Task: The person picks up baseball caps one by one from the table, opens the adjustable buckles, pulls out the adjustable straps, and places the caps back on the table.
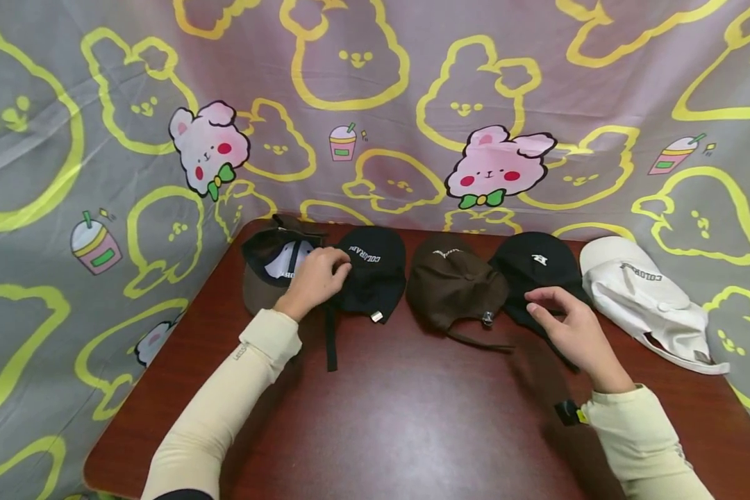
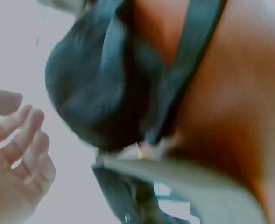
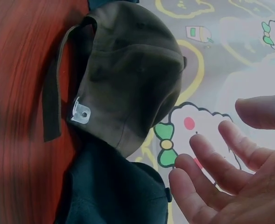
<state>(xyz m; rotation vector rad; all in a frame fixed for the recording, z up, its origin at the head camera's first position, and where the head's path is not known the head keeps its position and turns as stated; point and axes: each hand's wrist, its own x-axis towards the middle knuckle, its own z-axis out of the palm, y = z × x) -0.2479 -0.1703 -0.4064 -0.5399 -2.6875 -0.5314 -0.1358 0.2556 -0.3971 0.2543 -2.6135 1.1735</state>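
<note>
Five baseball caps stand in a row along the back of the table. My left hand [image 1: 317, 280] hovers with loosely bent fingers between a brown cap [image 1: 259, 295] lying inside-up and a black cap [image 1: 371, 278] with white lettering. In the left wrist view, that hand [image 2: 23, 158] holds nothing. A dark brown cap [image 1: 446, 292] with a metal buckle sits mid-row. My right hand [image 1: 578, 340] is raised in front of a black cap [image 1: 531, 260] bearing a white letter; its fingers [image 3: 212, 158] hold nothing. A white cap [image 1: 650, 298] lies at the right end.
The reddish-brown wooden table [image 1: 387, 417] extends toward me in front of the caps. A grey-pink curtain [image 1: 400, 125] with cartoon rabbits hangs behind it and down its left side. Cap straps, including a black strap [image 1: 331, 340], trail onto the tabletop.
</note>
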